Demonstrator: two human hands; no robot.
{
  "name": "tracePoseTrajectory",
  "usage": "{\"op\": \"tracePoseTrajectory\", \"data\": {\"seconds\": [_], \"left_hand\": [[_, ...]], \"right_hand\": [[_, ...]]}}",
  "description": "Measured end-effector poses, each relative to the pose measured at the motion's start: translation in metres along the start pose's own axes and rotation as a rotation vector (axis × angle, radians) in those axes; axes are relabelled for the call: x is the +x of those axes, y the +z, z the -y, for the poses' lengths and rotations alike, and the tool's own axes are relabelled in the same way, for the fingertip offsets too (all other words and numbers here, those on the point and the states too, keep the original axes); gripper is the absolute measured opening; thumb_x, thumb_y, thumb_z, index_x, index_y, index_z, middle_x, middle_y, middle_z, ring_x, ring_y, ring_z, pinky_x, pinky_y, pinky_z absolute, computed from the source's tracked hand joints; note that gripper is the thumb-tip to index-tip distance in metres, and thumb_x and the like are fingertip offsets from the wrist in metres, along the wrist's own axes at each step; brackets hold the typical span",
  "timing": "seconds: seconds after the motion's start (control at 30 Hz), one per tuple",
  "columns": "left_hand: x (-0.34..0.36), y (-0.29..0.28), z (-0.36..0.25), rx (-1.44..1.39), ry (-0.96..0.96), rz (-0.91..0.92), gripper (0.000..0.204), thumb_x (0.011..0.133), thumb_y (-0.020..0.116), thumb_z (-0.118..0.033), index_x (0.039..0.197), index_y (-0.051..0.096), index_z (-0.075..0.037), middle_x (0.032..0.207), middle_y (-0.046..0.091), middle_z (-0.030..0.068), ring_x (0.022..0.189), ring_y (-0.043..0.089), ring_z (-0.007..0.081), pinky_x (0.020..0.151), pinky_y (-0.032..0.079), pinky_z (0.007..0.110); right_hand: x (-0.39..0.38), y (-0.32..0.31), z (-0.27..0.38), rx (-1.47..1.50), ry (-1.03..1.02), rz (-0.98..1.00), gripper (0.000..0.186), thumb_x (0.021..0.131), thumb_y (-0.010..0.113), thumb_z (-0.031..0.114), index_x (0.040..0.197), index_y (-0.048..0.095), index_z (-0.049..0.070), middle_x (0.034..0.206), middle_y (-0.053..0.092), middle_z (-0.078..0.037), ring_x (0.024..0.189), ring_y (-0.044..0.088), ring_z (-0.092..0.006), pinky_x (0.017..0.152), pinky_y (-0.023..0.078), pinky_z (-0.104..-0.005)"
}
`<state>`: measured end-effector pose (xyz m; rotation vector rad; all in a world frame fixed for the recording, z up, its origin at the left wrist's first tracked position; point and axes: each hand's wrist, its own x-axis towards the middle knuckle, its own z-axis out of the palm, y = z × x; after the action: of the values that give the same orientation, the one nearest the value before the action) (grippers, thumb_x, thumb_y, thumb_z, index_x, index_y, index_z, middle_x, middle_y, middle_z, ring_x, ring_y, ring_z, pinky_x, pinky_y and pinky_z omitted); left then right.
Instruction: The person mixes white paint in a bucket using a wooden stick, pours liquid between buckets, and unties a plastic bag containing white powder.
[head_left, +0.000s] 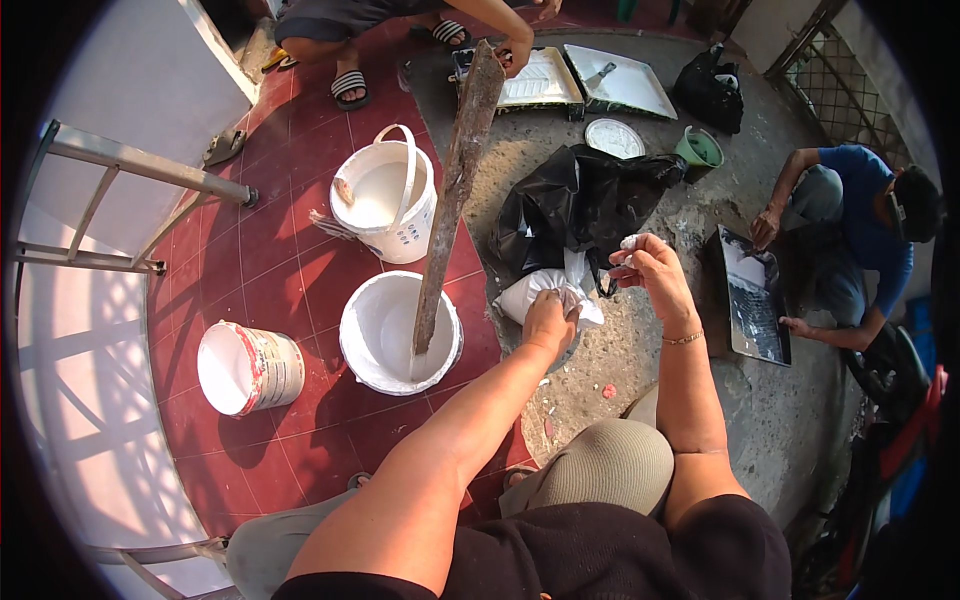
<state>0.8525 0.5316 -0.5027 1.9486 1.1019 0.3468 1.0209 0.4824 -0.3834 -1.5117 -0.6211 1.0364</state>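
My left hand (549,322) grips the gathered top of a white plastic bag (525,292) that lies on the concrete floor. A little above and to the right, my right hand (648,264) is raised with its fingers pinched on a small white lump. A black plastic bag (575,205) lies crumpled just behind the white one. To the left of my left hand stands a white bucket (381,340) of white paint with a long wooden stick (455,190) leaning out of it.
A second white bucket with a handle (385,200) and a smaller tipped bucket (248,368) stand on the red tiles. A metal ladder (110,200) is at left. One person squats at a paint tray (540,80) at the top, another at a dark tray (752,295) on the right.
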Motion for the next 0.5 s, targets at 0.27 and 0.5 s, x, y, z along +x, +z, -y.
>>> {"op": "tracePoseTrajectory", "data": {"seconds": [0.27,0.5], "left_hand": [[0.002,0.006,0.005,-0.097,-0.093,0.035,0.03,0.082,0.064,-0.017,0.104,0.061,0.003,0.109,0.057,0.0207,0.104,0.057,0.0377,0.088,0.046,0.041],[0.021,-0.003,0.027,-0.203,-0.176,-0.122,0.033,0.085,0.062,-0.026,0.072,0.065,0.005,0.071,0.065,0.0226,0.071,0.064,0.0371,0.07,0.048,0.043]], "right_hand": [[-0.003,0.007,-0.023,-0.429,0.083,0.281,0.015,0.076,0.059,0.001,0.092,0.058,0.0,0.087,0.06,-0.003,0.073,0.059,-0.0108,0.062,0.051,-0.0256],[-0.003,0.013,-0.045,-0.482,0.108,0.285,0.025,0.074,0.059,0.001,0.099,0.059,-0.001,0.091,0.06,-0.004,0.076,0.06,-0.0124,0.065,0.052,-0.0264]]}}
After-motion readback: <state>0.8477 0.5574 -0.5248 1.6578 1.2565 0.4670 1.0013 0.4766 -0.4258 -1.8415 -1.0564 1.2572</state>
